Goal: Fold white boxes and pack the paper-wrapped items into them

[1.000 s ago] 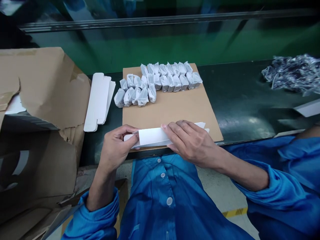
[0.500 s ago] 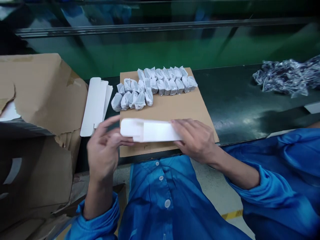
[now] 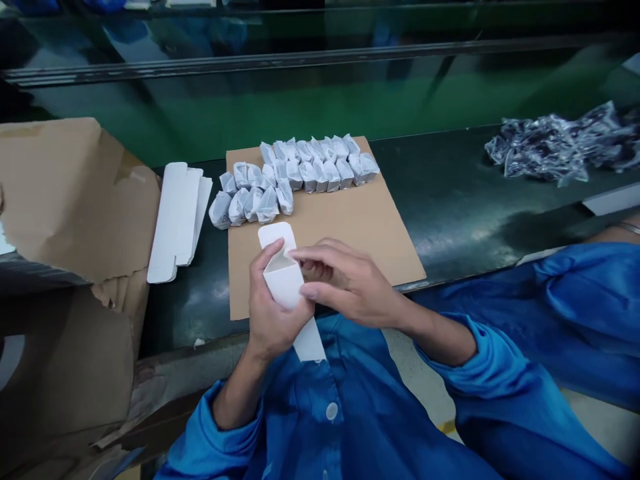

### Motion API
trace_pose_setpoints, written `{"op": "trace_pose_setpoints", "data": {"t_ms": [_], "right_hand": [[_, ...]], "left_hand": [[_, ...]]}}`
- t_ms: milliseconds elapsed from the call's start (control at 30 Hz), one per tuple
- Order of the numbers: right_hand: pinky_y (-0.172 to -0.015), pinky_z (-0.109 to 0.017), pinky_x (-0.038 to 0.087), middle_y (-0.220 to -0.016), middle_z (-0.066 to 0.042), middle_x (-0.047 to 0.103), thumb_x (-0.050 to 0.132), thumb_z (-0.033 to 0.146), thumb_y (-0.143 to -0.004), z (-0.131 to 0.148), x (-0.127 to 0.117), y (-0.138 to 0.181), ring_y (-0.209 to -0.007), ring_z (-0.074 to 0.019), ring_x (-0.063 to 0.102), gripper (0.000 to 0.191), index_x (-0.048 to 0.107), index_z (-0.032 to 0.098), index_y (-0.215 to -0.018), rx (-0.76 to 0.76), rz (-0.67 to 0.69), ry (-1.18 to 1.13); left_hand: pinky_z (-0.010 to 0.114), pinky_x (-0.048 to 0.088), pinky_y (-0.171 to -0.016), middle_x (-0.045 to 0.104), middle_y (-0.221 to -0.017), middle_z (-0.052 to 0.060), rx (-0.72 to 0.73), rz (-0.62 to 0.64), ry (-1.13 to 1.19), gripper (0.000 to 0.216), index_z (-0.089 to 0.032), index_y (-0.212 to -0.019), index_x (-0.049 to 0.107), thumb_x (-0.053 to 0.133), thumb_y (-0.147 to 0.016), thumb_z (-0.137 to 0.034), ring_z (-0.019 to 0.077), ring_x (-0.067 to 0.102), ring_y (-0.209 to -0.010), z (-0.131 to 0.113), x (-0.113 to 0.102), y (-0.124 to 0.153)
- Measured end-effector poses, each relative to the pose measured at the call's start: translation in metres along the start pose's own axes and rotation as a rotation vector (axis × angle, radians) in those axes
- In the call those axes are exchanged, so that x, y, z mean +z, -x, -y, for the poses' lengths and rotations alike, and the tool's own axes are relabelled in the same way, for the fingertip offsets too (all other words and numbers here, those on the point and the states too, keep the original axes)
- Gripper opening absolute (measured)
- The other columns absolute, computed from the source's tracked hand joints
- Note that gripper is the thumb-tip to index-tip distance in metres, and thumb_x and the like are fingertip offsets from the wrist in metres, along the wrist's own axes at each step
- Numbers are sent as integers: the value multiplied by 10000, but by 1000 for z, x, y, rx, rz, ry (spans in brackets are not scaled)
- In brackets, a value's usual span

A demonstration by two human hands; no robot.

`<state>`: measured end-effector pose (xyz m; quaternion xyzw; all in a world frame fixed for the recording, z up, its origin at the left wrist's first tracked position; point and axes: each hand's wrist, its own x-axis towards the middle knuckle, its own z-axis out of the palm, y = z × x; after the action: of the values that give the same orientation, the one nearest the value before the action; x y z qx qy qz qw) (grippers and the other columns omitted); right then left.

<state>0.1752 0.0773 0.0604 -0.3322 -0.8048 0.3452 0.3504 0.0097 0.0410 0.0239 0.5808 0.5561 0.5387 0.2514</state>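
My left hand [image 3: 273, 313] is wrapped round a long white carton [image 3: 286, 280], held nearly upright with its open end and top flap pointing away from me. My right hand [image 3: 345, 283] touches the carton's open end, fingers curled at the flaps. Both hands hover over the near edge of a brown cardboard sheet [image 3: 350, 220]. At the sheet's far side lie several small white wrapped packets [image 3: 295, 177] in rows.
A stack of flat white carton blanks [image 3: 175, 220] lies left of the sheet on the dark green belt [image 3: 460, 200]. A torn brown cardboard box [image 3: 65, 200] stands at the left. Clear plastic bags [image 3: 555, 143] are piled at the far right. A co-worker's blue sleeve [image 3: 575, 287] is at the right.
The carton lay flat and crosswise in both hands before. Now it is opened into a tube and turned upright in my left hand, with my right hand moved to its open end.
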Motion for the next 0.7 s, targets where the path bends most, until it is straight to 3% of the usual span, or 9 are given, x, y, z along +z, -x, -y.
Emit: {"op": "trace_pose_setpoints", "data": {"t_ms": [67, 167, 300, 333, 500, 700], "right_hand": [[-762, -281, 509, -919, -40, 644, 622, 299, -935, 0, -4, -9, -820, -142, 593, 269, 673, 187, -1175, -38, 72, -71], [-732, -261, 496, -873, -23, 665, 638, 233, -914, -2, -5, -15, -795, -130, 599, 192, 719, 185, -1081, -22, 101, -177], [-618, -229, 481, -805, -6, 656, 606, 341, -941, -11, -8, -23, -669, -99, 584, 231, 711, 166, -1050, 189, -201, -417], [-584, -222, 470, -775, -2, 640, 594, 395, -945, -14, -8, -27, -637, -94, 573, 268, 707, 158, -997, 249, -225, -491], [-558, -204, 439, -653, 28, 567, 675, 513, -858, -21, -6, -40, -612, -86, 539, 382, 631, 150, -750, 366, 32, -745], [-687, -224, 461, -847, -5, 668, 847, 339, -709, -17, -3, -39, -764, -101, 574, 309, 690, 138, -884, 345, 139, -745]], "left_hand": [[322, 559, -849, 613, -1232, 85, 90, 9, -47, 596, -211, -1247, 508, 742, -707, -300, 216, 664, -1035, -1, -4, 0], [293, 563, -738, 664, -1021, 32, 62, 105, -37, 487, -220, -1129, 534, 743, -693, -280, 186, 691, -874, 1, -11, 2], [294, 557, -595, 669, -852, -8, -125, 275, 98, 443, -243, -1086, 481, 726, -717, -263, 171, 690, -655, 6, -15, 5], [303, 559, -596, 670, -837, -12, -137, 302, 109, 442, -246, -1084, 472, 721, -720, -264, 175, 691, -644, 6, -15, 5], [310, 536, -633, 653, -838, -5, -21, 293, -106, 432, -231, -1042, 483, 714, -683, -293, 182, 673, -694, 4, -11, 0], [276, 501, -625, 631, -984, 28, 112, 227, -208, 459, -219, -1091, 457, 698, -703, -262, 168, 653, -773, 9, -12, -4]]}}
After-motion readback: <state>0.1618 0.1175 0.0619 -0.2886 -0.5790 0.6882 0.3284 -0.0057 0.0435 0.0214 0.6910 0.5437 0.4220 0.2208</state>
